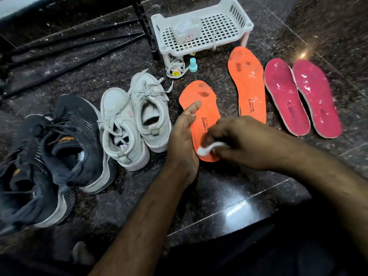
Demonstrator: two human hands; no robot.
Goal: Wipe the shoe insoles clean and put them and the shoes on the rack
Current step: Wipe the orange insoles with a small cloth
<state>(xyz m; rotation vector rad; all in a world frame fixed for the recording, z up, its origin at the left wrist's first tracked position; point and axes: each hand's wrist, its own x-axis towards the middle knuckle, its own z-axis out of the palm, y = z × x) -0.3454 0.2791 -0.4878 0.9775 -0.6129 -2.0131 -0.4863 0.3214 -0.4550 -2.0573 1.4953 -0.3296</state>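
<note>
While the right hand pinches a small white cotton wad against the heel of the near orange foam insole, the left hand lies flat with straight fingers along that insole's left edge. A second orange insole and two pink insoles lie to the right on the dark stone floor. White sneakers and dark sneakers sit to the left; a white plastic basket stands behind.
</note>
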